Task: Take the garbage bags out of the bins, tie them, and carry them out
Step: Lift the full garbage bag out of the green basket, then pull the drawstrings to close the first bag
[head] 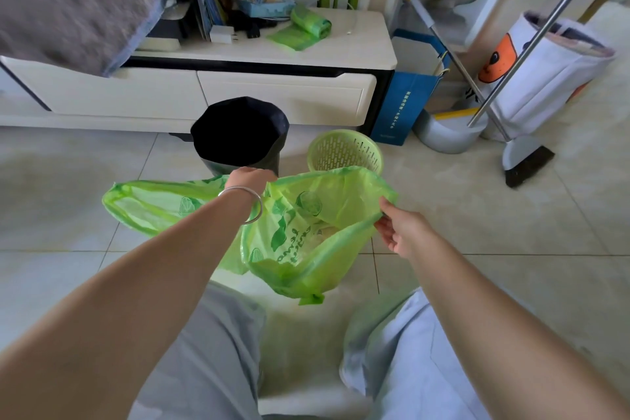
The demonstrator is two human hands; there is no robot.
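In front of the green basket bin (345,150), the person is holding the green garbage bag (300,242) open above the floor. The left hand (250,177) is gripping the far rim, the right hand (397,230) is pinching the near rim between thumb and fingers. The film looks thin, limp and light, probably slippery; gathering it by the rim seems the surest hold for tying.

Tiled floor (511,249) — black-lined bin (238,133), green basket (344,150)
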